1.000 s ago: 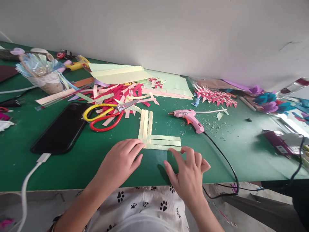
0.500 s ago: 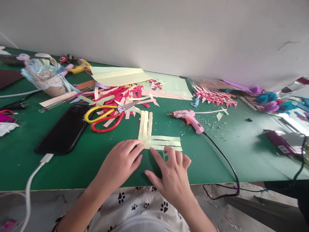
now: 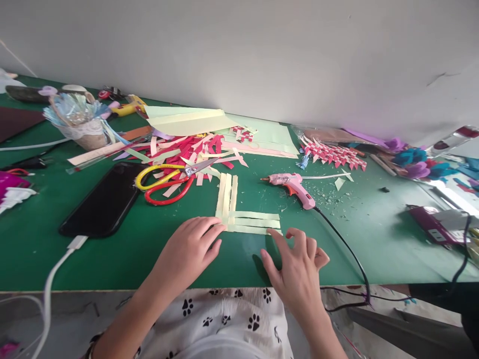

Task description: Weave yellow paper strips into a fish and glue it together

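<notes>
Pale green and cream paper strips (image 3: 226, 199) lie on the green tabletop, crossing at one corner in an L shape. One set points away from me, the other runs to the right. My left hand (image 3: 192, 244) rests with its fingertips on the crossed corner, fingers stretched out and grasping nothing. At the right end of the nearest sideways strip (image 3: 249, 229), the index fingertip of my right hand (image 3: 299, 264) touches the paper; thumb and fingers are apart. Beyond the strips lie scissors (image 3: 189, 170) with one yellow and one red handle, blades partly over paper scraps.
A pink glue gun (image 3: 290, 184) lies to the right, its black cord running off the front edge. A black phone (image 3: 103, 202) is charging at left. Red and pink paper strips (image 3: 183, 149), a woven piece (image 3: 335, 153) and paper sheets (image 3: 190, 121) lie toward the wall.
My right hand has slid right along the nearest sideways strip, from near the crossed corner to its far end. My left hand stays at the corner. The view has shifted slightly.
</notes>
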The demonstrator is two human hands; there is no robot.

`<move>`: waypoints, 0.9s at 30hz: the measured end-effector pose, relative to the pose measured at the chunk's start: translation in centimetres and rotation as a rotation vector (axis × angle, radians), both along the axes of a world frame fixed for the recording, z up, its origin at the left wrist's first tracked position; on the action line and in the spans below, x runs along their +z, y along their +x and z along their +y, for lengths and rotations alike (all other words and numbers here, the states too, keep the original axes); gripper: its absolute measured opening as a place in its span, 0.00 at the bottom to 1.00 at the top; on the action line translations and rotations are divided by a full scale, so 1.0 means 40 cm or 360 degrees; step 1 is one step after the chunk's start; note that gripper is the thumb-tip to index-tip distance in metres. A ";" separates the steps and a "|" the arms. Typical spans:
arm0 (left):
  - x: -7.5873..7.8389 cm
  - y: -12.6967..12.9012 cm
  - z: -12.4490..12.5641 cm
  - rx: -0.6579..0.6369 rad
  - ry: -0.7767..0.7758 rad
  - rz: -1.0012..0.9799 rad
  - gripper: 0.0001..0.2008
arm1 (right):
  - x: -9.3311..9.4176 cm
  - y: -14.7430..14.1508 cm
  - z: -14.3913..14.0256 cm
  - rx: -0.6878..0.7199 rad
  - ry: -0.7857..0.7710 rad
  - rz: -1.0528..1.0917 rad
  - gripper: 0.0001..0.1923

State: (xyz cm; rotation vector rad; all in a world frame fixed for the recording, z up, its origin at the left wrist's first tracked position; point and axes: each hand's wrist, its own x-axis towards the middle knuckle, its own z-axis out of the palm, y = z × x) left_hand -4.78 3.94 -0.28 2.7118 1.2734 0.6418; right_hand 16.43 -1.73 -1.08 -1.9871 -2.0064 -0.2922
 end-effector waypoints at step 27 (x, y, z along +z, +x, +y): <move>-0.004 -0.001 0.000 0.0016 -0.0033 0.0014 0.11 | -0.017 0.029 -0.016 0.0041 0.0037 -0.0082 0.23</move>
